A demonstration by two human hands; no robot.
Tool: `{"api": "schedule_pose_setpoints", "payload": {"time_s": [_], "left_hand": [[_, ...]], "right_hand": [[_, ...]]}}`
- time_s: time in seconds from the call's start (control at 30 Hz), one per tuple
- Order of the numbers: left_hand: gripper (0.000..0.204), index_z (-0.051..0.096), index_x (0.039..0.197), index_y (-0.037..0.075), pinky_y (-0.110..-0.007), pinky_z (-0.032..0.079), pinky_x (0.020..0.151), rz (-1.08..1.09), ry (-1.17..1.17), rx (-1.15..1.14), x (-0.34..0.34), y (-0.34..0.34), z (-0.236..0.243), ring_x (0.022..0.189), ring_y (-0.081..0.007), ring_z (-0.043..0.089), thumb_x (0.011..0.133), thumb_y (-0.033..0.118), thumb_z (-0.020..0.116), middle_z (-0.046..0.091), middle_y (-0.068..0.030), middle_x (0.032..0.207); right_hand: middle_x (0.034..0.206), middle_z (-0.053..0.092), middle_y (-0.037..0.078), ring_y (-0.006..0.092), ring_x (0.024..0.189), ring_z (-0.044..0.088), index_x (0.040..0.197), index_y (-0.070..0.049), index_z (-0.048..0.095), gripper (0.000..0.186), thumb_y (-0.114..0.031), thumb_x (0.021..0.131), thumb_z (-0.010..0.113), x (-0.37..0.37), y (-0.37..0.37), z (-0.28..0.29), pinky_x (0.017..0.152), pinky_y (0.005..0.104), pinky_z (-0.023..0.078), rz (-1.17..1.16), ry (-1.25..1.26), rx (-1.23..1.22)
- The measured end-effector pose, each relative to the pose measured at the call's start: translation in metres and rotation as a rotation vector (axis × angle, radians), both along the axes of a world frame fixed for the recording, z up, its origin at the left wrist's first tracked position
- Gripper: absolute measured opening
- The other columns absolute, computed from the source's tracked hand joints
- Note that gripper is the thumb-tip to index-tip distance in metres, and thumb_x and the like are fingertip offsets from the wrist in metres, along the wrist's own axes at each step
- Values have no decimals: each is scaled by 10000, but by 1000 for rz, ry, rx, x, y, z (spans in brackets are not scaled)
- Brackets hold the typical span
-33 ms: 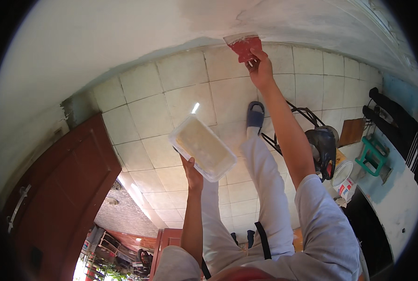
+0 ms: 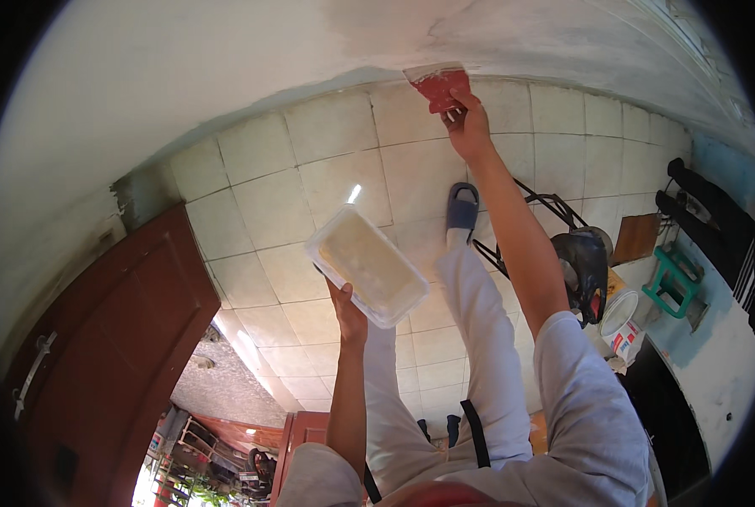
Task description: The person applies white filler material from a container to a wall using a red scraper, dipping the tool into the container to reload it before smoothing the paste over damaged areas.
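Note:
My right hand (image 2: pixel 468 127) reaches far forward, its fingers closed around a red putty scraper (image 2: pixel 439 87). The scraper's wide pale edge is at the wall (image 2: pixel 310 42), low down near the floor; pale smears coat the blade. I cannot tell whether the edge touches the plaster. Nearer to me, my left hand (image 2: pixel 349 313) grips the near left side of a translucent white plastic tub (image 2: pixel 369 266). Inside the tub lies a cream-coloured layer. Most of the left fingers are hidden beneath it.
Pale square tiles (image 2: pixel 335 182) cover the floor. A brown door (image 2: pixel 124 329) stands at left, a blue slipper (image 2: pixel 462 207) below my right arm. To the right are a black bag (image 2: pixel 582 270), a white bucket (image 2: pixel 618 313), a green stool (image 2: pixel 673 281) and dark hanging cloth (image 2: pixel 716 215).
The scraper and my right hand have shifted very slightly toward me. My left hand and the tub stay almost where they were.

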State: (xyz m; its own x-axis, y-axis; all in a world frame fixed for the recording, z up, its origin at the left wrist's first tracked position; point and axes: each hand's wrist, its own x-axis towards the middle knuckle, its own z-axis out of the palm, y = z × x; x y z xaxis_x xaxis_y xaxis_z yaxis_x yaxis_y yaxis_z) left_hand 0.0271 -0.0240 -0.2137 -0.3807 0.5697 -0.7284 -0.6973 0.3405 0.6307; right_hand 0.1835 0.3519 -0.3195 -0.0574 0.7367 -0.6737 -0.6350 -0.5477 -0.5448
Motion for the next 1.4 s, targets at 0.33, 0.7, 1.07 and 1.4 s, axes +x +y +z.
{"api": "schedule_pose_setpoints", "payload": {"time_s": [0.33,0.7,1.07,1.4], "left_hand": [[876,142,1627,104,-446,270,1197,-6,-11,35,-13,1,9,1463,-293,325,928,368,600,332,-111,1586],[938,154,1618,41,-421,181,1226,-47,196,150,-49,47,59,1495,-277,254,916,403,659,279,-130,1620],[1115,128,1617,45,-455,255,1202,8,407,310,-58,94,153,1481,-301,280,806,497,744,264,-139,1607],[1312,52,1636,111,-506,364,1160,49,434,306,-48,82,200,1445,-356,350,683,467,880,237,-152,1606]], "right_hand": [[1138,686,180,251,1094,649,1053,144,633,213,9,981,485,-15,95,-40,938,303,568,-21,38,30],[1033,681,31,135,946,650,1128,-11,627,248,-92,911,716,0,-77,252,796,248,510,326,-252,221],[871,696,189,393,719,679,1066,-6,599,149,-59,935,645,-107,-171,361,617,438,542,1364,-1184,981],[959,707,228,454,861,693,1106,37,564,360,-47,792,721,-127,-186,350,755,507,554,1497,-1107,926]]}}
